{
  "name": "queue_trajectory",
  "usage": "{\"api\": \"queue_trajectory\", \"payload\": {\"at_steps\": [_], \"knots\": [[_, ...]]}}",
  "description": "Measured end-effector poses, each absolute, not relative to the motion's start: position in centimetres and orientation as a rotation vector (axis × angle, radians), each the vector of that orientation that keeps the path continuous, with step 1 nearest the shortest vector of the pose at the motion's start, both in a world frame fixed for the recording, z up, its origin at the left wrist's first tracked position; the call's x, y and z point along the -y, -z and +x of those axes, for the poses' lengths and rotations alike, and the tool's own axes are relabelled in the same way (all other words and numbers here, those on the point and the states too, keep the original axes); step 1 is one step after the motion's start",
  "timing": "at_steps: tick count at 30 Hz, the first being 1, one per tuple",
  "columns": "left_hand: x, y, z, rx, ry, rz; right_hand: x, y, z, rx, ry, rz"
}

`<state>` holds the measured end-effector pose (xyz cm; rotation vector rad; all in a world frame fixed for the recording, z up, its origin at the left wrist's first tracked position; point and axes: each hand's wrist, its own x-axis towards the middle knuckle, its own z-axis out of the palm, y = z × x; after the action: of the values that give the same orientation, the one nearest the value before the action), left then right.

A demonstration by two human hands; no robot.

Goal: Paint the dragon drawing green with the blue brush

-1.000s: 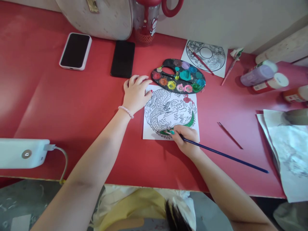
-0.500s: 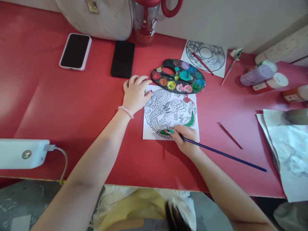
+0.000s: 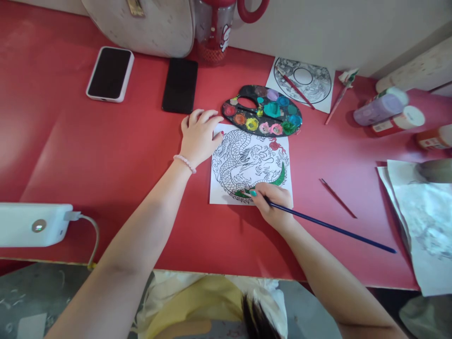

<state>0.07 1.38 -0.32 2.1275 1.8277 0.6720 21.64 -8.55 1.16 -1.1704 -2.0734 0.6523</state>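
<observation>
A long dark-blue paintbrush (image 3: pixel 332 227) is pinched in my right hand (image 3: pixel 273 205), its tip on the lower part of a white sheet with a dragon drawing (image 3: pixel 243 160). Green paint fills a curved band at the drawing's lower right and a patch by the brush tip; a red shape is painted at the upper right. My left hand (image 3: pixel 200 134) lies with fingers spread across the sheet's upper left edge, thumb on the paper. Just above the sheet sits a black paint palette (image 3: pixel 261 115) with several coloured wells.
Two phones (image 3: pixel 110 74) (image 3: pixel 180 85), a bag (image 3: pixel 148 28) and a clear red-lidded cup (image 3: pixel 213 35) stand behind my left hand. Paint bottles (image 3: pixel 381 108), a thin brush (image 3: pixel 338 197) and stacked papers (image 3: pixel 416 226) are at right. A white power bank (image 3: pixel 31 225) lies left.
The brush's far end has shifted slightly to the right. My left hand keeps its place on the sheet, and the view has moved a little.
</observation>
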Motion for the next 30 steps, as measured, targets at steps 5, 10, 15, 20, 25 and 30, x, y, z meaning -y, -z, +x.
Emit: {"api": "queue_trajectory", "payload": {"at_steps": [5,10,15,20,25,30], "knots": [[-1.35,0.28,0.05,-1.832,-0.663,2.137,8.59,-1.15,21.65,2.065,-0.648,-1.207],[-1.35,0.32,0.05,-1.826,-0.679,2.132,8.61,-1.07,21.73,2.081,-0.664,-1.220],[-1.35,0.27,0.02,-1.815,-0.665,2.111,8.63,-1.10,21.76,2.072,-0.655,-1.244],[-1.36,0.17,0.06,-1.817,-0.656,2.111,8.62,-1.04,21.69,2.073,-0.644,-1.202],[-1.35,0.11,0.06,-1.820,-0.629,2.112,8.59,-1.12,21.65,2.058,-0.639,-1.240],[-1.33,0.20,0.02,-1.838,-0.641,2.149,8.58,-1.23,21.61,2.061,-0.654,-1.209]]}}
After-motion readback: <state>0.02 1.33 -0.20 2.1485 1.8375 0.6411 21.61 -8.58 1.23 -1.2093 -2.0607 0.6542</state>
